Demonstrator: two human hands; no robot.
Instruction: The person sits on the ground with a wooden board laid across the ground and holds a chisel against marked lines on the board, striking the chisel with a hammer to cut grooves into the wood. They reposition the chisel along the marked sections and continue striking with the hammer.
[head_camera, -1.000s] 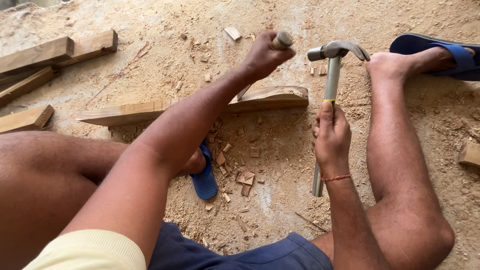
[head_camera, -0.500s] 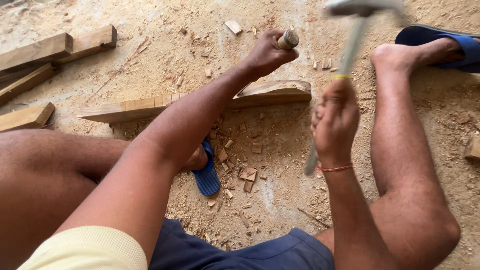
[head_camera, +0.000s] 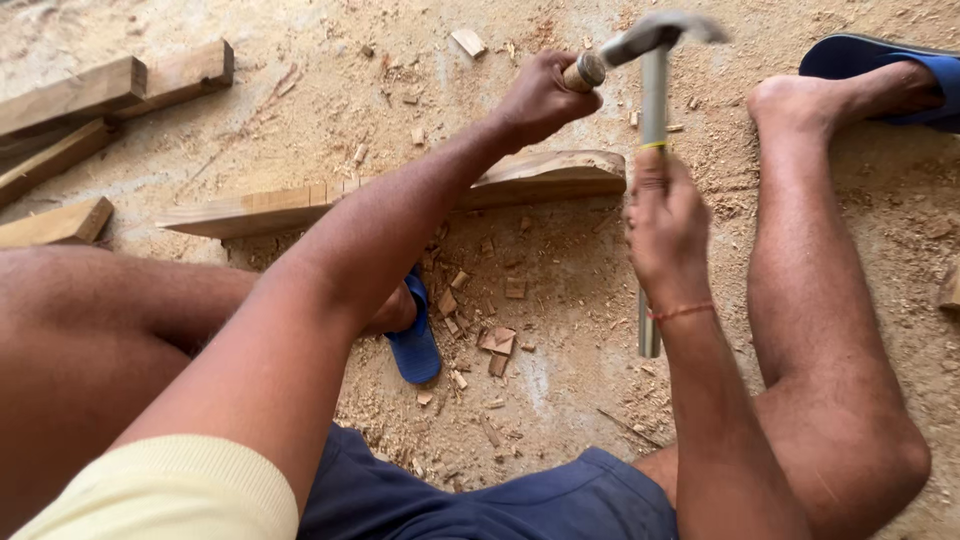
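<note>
Since half a second ago your hammer (head_camera: 655, 120) has swung down, its blurred head now meeting the wooden end of the chisel (head_camera: 583, 71). Your left hand (head_camera: 540, 98) wraps its fingers tight round that chisel above the curved plank (head_camera: 400, 195); your right hand (head_camera: 665, 220) grips the hammer's shaft mid-length. Open sawdust ground (head_camera: 560, 380) lies between your legs, with your sandalled right foot (head_camera: 860, 85) close beside the hammer.

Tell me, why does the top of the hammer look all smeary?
In the head view the hammer head is motion-blurred as it meets the chisel handle in the left hand; the right hand, wood plank and sawdust look sharp in even daylight.
</note>
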